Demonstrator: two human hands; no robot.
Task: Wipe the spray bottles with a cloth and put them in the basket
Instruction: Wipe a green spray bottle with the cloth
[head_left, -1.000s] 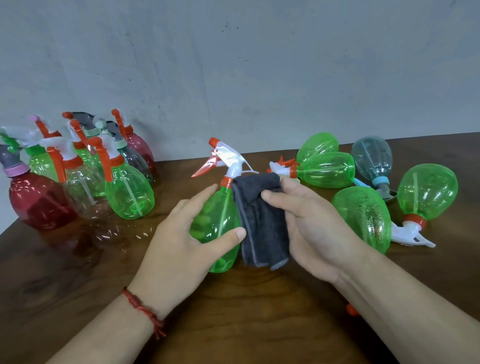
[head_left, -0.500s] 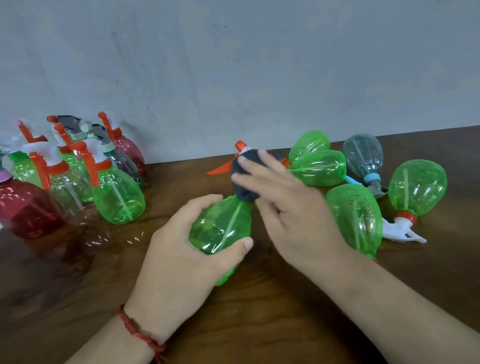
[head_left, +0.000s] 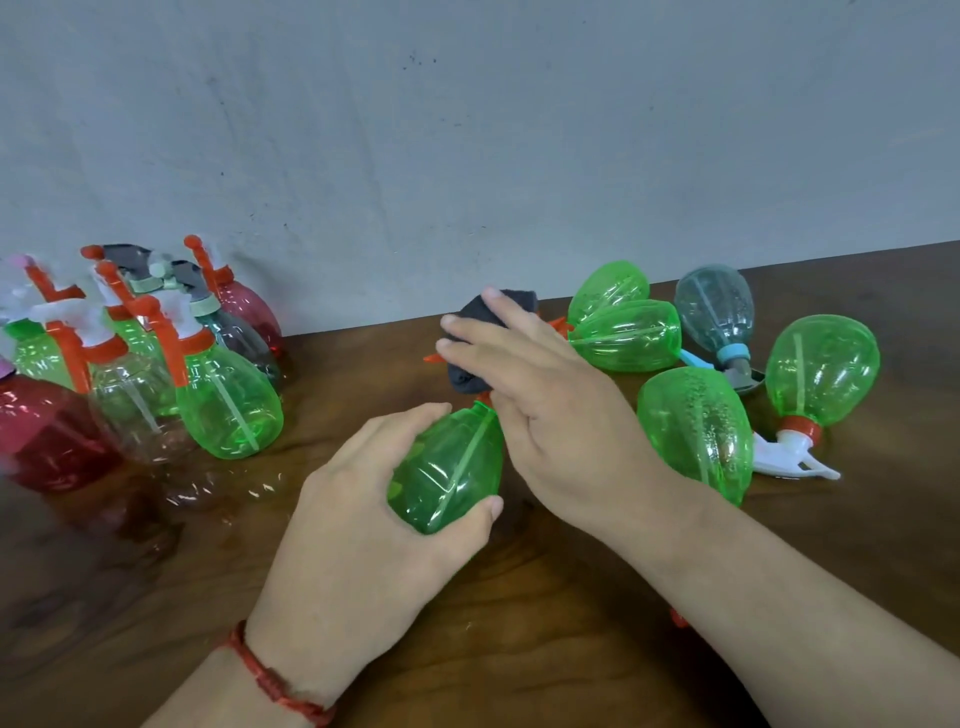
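A green spray bottle (head_left: 448, 467) lies tilted on the wooden table, its body gripped by my left hand (head_left: 358, 535). My right hand (head_left: 545, 410) holds a dark grey cloth (head_left: 470, 358) wrapped over the bottle's spray head, which is mostly hidden; only an orange trigger tip shows. Several upright bottles stand at the left, among them a green bottle with an orange head (head_left: 223, 400). Several bottles lie on their sides at the right, such as a large green bottle (head_left: 696, 431). No basket is in view.
The wooden table (head_left: 519, 649) meets a grey wall (head_left: 467, 156) at the back. A red bottle (head_left: 47, 431) and a clear bottle (head_left: 135, 410) stand at the far left. A blue-grey bottle (head_left: 717, 306) and a green bottle with a white trigger (head_left: 821, 369) lie at the right.
My right hand has carried the cloth from the bottle's side up over the spray head. The bottle has tipped further away from me in my left hand.
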